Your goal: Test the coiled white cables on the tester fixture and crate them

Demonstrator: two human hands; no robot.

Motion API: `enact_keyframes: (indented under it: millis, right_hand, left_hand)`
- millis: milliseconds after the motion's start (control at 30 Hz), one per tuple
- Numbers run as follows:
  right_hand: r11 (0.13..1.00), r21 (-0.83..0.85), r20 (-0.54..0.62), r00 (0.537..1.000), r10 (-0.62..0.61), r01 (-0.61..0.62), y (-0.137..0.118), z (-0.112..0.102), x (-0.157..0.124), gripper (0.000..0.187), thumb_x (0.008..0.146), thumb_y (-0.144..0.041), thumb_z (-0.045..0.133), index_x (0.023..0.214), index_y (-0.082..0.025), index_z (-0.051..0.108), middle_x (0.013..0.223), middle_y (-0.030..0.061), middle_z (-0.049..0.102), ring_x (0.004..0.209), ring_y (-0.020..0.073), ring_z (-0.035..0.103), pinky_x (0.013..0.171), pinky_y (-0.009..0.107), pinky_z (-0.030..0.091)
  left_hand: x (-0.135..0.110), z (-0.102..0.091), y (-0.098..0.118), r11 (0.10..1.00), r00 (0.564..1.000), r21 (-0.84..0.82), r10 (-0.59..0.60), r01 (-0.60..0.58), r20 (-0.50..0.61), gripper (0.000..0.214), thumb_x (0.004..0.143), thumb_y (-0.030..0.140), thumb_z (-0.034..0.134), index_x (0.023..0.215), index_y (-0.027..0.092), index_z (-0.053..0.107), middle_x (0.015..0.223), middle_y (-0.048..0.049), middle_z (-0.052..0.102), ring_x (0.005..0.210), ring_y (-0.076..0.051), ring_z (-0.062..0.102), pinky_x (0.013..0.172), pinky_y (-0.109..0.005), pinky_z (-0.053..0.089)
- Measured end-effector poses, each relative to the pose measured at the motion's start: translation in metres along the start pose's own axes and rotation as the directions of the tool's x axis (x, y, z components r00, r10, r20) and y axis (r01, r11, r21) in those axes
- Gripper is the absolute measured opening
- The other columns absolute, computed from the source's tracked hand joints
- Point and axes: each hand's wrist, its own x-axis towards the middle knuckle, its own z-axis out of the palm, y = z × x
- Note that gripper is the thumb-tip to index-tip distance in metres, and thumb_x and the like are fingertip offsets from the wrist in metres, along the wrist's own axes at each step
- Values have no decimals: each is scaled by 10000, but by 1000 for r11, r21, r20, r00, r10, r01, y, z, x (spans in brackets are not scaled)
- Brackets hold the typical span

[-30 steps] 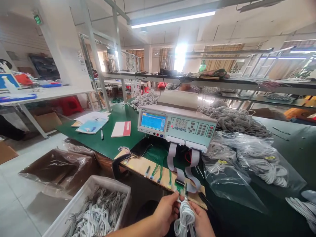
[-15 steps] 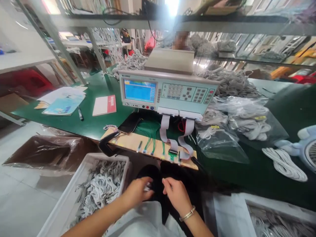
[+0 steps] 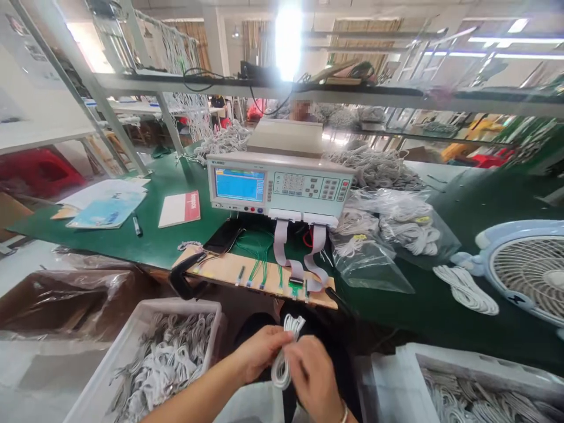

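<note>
My left hand [image 3: 264, 351] is closed around the middle of a coiled white cable [image 3: 281, 374] above my lap. The cable's looped upper end sticks out past my thumb, and its round lower loop hangs between my hands. Against the bundle's middle, from the other side, my right hand [image 3: 312, 370] has its fingers curled in. They are slightly blurred and hide part of the cable. Just ahead stands a wooden test board [image 3: 229, 270] at the table edge, with green wires [image 3: 263, 267] and flat grey ribbon cables [image 3: 281, 244] running to a bench tester [image 3: 308, 202].
A white bin [image 3: 207, 306] of coiled cables stands at my left, another bin [image 3: 414, 367] at my right. Bagged cables [image 3: 409, 235], a loose coil [image 3: 467, 291] and a blue fan [image 3: 489, 235] lie along the table's right. A black clamp [image 3: 178, 279] juts from the board's left end.
The white cable coil now shows plainly in my left hand, raised upright. My right hand has come in against it. The view has tilted up and turned right, bringing more of the fan in.
</note>
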Motion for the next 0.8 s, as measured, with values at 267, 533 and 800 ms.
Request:
enact_keyframes:
  millis: [267, 533, 800]
  right_hand:
    - [486, 631, 97, 683, 724, -605, 34, -22, -9, 301, 698, -360, 584, 915, -155, 548, 748, 44, 629, 645, 168, 572, 523, 228, 433]
    - [335, 756, 141, 640, 755, -562, 40, -17, 1, 242, 676, -370, 606, 774, -150, 576, 598, -10, 577, 519, 121, 510, 466, 206, 387]
    - [539, 575, 87, 701, 708, -616, 54, -23, 20, 297, 683, -386, 589, 791, -114, 639, 599, 21, 619, 539, 158, 529, 496, 237, 400]
  left_hand:
    - [4, 30, -16, 917, 934, 212, 355, -339, -40, 374, 571, 253, 664, 907, 140, 545, 857, -47, 590, 789, -159, 522, 735, -260, 380]
    - [-3, 37, -16, 659, 790, 550, 613, -513, 4, 416, 558, 170, 668, 946, 202, 523, 928, -35, 494, 873, -170, 462, 784, -259, 356]
    - [5, 28, 2, 943, 945, 85, 325, -321, -34, 266, 699, 389, 541, 763, 133, 575, 720, -19, 525, 679, -109, 477, 682, -244, 378]
